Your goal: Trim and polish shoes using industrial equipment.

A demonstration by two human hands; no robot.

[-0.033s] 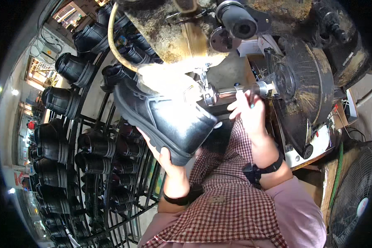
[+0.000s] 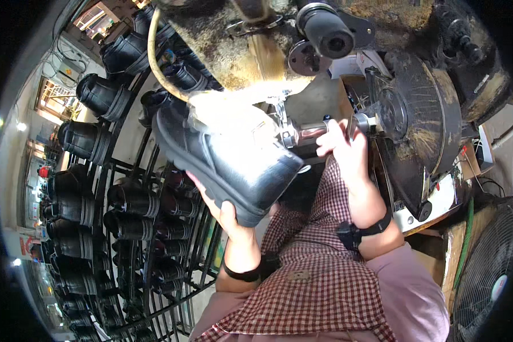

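Observation:
My left hand (image 2: 227,215) grips a black leather boot (image 2: 242,165) from below, with its fingers under the thick ridged sole. The boot lies tilted, toe toward the upper left and its top opening toward the machine's metal post (image 2: 285,122). Glare from a bright lamp (image 2: 228,111) washes out part of the upper. To the right of the boot, my right hand (image 2: 347,151) is closed beside the horizontal metal shaft (image 2: 312,131). A thin dark object (image 2: 351,126) shows between its fingers, too small to make out.
Racks of black boots (image 2: 71,199) line the left side. A large dark machine wheel (image 2: 422,114) stands right of my right hand, above a white-topped table (image 2: 433,199). The machine head (image 2: 228,45) hangs overhead. A fan (image 2: 487,273) is at the lower right.
The boot has shifted slightly, its heel end a little to the right. My right hand's fingers have curled and moved slightly up along the shaft.

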